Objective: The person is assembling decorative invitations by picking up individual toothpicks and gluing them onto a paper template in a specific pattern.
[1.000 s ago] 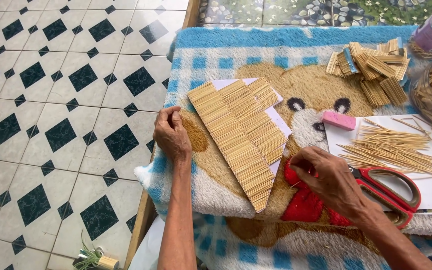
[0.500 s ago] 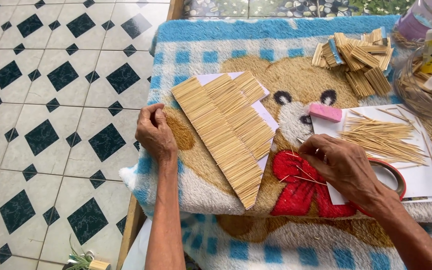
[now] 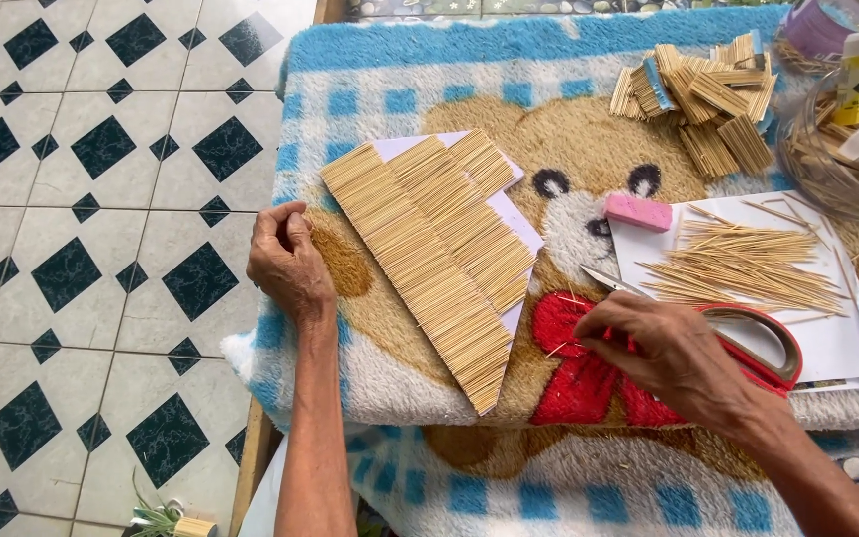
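two hands: left hand (image 3: 288, 261) curled empty beside stick panel (image 3: 429, 254) edge; right hand (image 3: 670, 350) grip pinching toothpick (image 3: 561, 348)

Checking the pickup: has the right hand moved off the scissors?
Yes. The right hand moved left, from the red scissors handle onto the blanket's red bow.

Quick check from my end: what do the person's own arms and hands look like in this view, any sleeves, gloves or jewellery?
Both forearms are bare for as far as the view shows, with no sleeve edge visible. The left hand and right hand wear no gloves. No ring, watch or bracelet shows on either wrist or on the visible fingers. The hands look lean and veined, with creased knuckles.
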